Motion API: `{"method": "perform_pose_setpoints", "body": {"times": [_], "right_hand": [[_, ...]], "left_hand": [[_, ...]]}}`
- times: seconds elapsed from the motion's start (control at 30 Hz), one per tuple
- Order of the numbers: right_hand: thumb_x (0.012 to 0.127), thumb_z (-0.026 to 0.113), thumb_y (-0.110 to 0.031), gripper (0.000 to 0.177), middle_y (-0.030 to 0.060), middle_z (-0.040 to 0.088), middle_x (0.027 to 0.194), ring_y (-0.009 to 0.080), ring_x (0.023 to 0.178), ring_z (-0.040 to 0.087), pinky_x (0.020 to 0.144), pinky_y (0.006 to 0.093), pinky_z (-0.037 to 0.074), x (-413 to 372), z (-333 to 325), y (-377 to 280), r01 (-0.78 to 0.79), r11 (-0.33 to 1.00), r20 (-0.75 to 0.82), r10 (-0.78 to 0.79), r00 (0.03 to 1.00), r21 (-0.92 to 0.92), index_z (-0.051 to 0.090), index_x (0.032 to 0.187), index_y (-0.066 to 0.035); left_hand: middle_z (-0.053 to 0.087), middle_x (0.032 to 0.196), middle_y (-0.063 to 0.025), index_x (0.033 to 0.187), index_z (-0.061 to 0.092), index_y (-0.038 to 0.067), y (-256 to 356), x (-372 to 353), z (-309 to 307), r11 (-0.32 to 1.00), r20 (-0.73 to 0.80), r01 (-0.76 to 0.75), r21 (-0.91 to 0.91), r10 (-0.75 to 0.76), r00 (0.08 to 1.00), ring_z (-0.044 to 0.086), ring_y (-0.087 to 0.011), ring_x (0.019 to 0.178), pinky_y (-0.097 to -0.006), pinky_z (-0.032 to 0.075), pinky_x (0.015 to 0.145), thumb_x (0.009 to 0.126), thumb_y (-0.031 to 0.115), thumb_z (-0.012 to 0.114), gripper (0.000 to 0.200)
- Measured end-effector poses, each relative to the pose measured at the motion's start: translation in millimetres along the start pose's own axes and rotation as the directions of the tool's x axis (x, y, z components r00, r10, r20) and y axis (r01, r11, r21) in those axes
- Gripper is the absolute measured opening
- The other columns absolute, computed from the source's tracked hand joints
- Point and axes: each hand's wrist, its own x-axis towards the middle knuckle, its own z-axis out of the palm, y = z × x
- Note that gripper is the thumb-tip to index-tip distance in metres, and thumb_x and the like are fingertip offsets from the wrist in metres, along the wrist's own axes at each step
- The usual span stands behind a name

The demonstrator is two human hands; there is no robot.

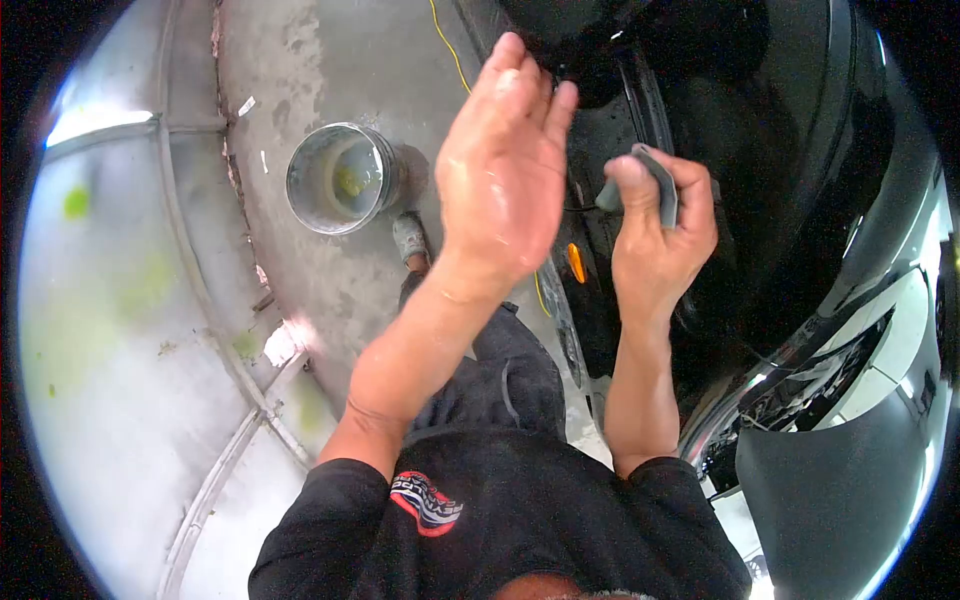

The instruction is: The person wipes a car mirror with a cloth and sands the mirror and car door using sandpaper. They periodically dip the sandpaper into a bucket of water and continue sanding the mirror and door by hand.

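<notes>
My left hand [505, 175] is raised over the floor beside a black car, its palm turned up and wet. Its fingers are stretched out and hold nothing. A folded grey sheet of sandpaper [656, 182] is pinched between the thumb and fingers of my right hand [665, 230]. That hand is over the glossy black car body [770, 200], to the right of the left hand. Between my forearms, a small orange side marker [576, 263] shows on the car.
A bucket [308, 185] with cloudy water stands on the concrete floor [260, 60] at the left. My shoe [409, 240] is near it. A yellow cord [448, 40] runs along the car. Whitish sheeting [110, 270] on a frame forms the left wall. A dark grey panel [840, 490] is at lower right.
</notes>
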Motion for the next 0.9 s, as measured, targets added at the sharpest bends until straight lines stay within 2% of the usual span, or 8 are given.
{"method": "perform_pose_setpoints", "body": {"times": [0.13, 0.2, 0.27, 0.33, 0.4, 0.57, 0.7, 0.9], "right_hand": [[0.086, 0.080, -0.010, 0.014, 0.0091, 0.071, 0.093, 0.0193, 0.087, 0.068, 0.079, 0.0297, 0.053, 34.8, 5.5, -1.8, 0.364, 0.918, 0.039, -0.363, 0.931, -0.158, 0.074, 0.095, -0.002], [0.087, 0.081, -0.012, 0.017, 0.0078, 0.072, 0.092, 0.0170, 0.085, 0.067, 0.079, 0.0283, 0.053, 42.5, 2.7, -6.7, 0.454, 0.859, 0.139, -0.432, 0.891, -0.235, 0.074, 0.098, -0.002], [0.088, 0.082, -0.014, 0.020, 0.0061, 0.072, 0.092, 0.0142, 0.084, 0.066, 0.078, 0.0268, 0.053, 35.4, 7.2, -23.8, 0.339, 0.896, 0.103, -0.323, 0.941, -0.287, 0.073, 0.100, -0.002], [0.085, 0.084, -0.014, 0.020, 0.0065, 0.072, 0.090, 0.0150, 0.084, 0.066, 0.077, 0.0278, 0.053, 40.7, -0.8, -26.0, 0.470, 0.774, 0.190, -0.431, 0.882, -0.424, 0.072, 0.096, -0.002], [0.080, 0.086, -0.012, 0.021, 0.0085, 0.071, 0.089, 0.0198, 0.084, 0.067, 0.076, 0.0307, 0.053, 55.8, -6.5, -36.1, 0.723, 0.503, 0.441, -0.575, 0.689, -0.474, 0.072, 0.093, -0.003], [0.075, 0.088, -0.009, 0.026, 0.0097, 0.069, 0.092, 0.0268, 0.084, 0.066, 0.071, 0.0347, 0.054, 69.0, 22.0, -62.0, 0.869, 0.200, 0.727, -0.482, 0.489, -0.452, 0.072, 0.094, -0.005], [0.076, 0.084, -0.012, 0.024, 0.0064, 0.066, 0.100, 0.0252, 0.094, 0.064, 0.079, 0.0372, 0.052, 81.7, 43.7, -80.8, 0.891, -0.296, 0.930, -0.240, 0.280, -0.345, 0.070, 0.096, -0.009], [0.087, 0.076, -0.021, 0.013, 0.0004, 0.064, 0.105, 0.0259, 0.104, 0.060, 0.090, 0.0404, 0.043, 84.1, 65.1, -73.2, 0.856, -0.480, 0.979, -0.034, 0.201, -0.193, 0.068, 0.096, -0.015]], "left_hand": [[0.052, 0.143, -0.0162, 0.147, 0.039, -0.005, -18.0, -17.3, 6.1, 0.991, -0.058, -0.081, -0.103, 0.075, 0.995, 0.049, -0.0277, 0.135, -0.0478, 0.032, 0.122, 0.101, 0.007, 0.057, 0.052], [0.046, 0.149, -0.0191, 0.151, 0.032, -0.007, -25.1, -26.5, 7.3, 0.984, -0.061, -0.055, -0.169, 0.045, 0.997, 0.047, -0.0287, 0.137, -0.0481, 0.031, 0.122, 0.101, 0.007, 0.057, 0.057], [0.028, 0.162, -0.0231, 0.157, 0.021, -0.007, -30.8, -28.3, -1.9, 0.967, 0.043, -0.036, -0.253, 0.049, 0.998, 0.038, -0.0317, 0.146, -0.0475, 0.030, 0.123, 0.102, 0.005, 0.054, 0.066], [0.023, 0.165, -0.0226, 0.158, 0.020, -0.005, -27.8, -38.2, -6.5, 0.928, 0.117, 0.090, -0.360, -0.051, 0.992, 0.031, -0.0329, 0.151, -0.0457, 0.030, 0.123, 0.103, 0.005, 0.052, 0.064], [0.025, 0.166, -0.0189, 0.158, 0.025, -0.002, -27.2, -43.1, -22.4, 0.956, 0.160, 0.134, -0.263, -0.094, 0.983, 0.029, -0.0306, 0.152, -0.0445, 0.030, 0.123, 0.103, 0.003, 0.049, 0.061], [0.044, 0.157, -0.0174, 0.152, 0.041, -0.002, -6.4, -50.4, -131.9, 0.989, 0.044, 0.066, 0.136, -0.073, 0.996, 0.042, -0.0282, 0.146, -0.0441, 0.035, 0.120, 0.101, 0.003, 0.049, 0.052], [0.050, 0.152, -0.0169, 0.147, 0.049, -0.003, 33.7, -69.3, -258.0, 0.931, -0.175, 0.110, 0.347, -0.051, 0.983, 0.049, -0.0294, 0.141, -0.0434, 0.038, 0.118, 0.099, 0.002, 0.048, 0.048], [0.048, 0.152, -0.0198, 0.146, 0.046, -0.006, 91.3, -97.1, -359.7, 0.926, -0.435, 0.116, 0.360, 0.056, 0.899, 0.048, -0.0318, 0.141, -0.0416, 0.040, 0.118, 0.103, 0.000, 0.041, 0.044]]}}
